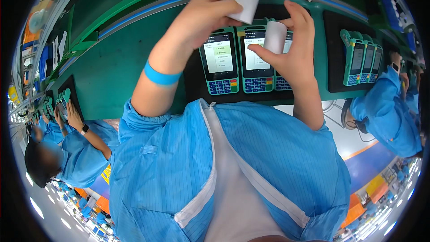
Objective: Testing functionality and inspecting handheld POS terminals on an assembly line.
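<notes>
White roll, a plain cylinder, is pinched between the thumb and fingers of the person's left hand, held up beyond the far end of the middle terminal, my landmark here. A blue band circles that wrist. The right hand has a smaller-looking roll within its curve, over the upper right part of the middle terminal; thumb and forefinger stand wide apart around it, and I can't tell how firmly it is gripped. The two rolls are near each other but not touching.

Just left of the middle terminal sits the left terminal, both with lit screens above blue keypads. Just right of it is the right terminal, partly hidden by the hand. All three lie on a black mat on the green table.

Well to the right of the middle terminal, three more terminals stand together near a co-worker's blue sleeve. Far to its left, another co-worker's hand reaches a device.
</notes>
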A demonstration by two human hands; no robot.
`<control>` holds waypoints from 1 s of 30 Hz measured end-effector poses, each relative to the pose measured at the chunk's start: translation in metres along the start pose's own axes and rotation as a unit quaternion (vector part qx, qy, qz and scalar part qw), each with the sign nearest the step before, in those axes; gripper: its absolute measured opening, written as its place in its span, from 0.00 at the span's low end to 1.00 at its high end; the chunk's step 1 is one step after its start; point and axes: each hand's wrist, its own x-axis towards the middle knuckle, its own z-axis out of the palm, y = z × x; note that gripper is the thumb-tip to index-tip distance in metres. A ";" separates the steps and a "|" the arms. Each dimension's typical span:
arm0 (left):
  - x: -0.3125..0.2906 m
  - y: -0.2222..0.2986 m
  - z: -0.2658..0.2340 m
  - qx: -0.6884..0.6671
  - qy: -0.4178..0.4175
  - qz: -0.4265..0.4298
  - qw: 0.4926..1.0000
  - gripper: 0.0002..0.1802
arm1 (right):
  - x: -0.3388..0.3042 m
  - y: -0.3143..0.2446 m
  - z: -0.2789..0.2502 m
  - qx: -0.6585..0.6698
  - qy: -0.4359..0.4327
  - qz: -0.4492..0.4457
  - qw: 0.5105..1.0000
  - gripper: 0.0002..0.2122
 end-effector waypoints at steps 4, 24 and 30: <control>0.022 -0.001 -0.012 0.216 0.046 0.017 0.975 0.27 | -0.007 0.004 -0.014 0.010 0.011 0.057 0.998 0.46; 0.070 0.001 0.001 0.563 -0.122 0.094 0.812 0.17 | -0.017 0.027 -0.032 0.062 0.042 0.097 0.992 0.46; 0.071 0.005 0.001 0.575 -0.162 0.043 0.800 0.15 | -0.016 0.028 -0.028 0.065 0.036 0.091 0.993 0.47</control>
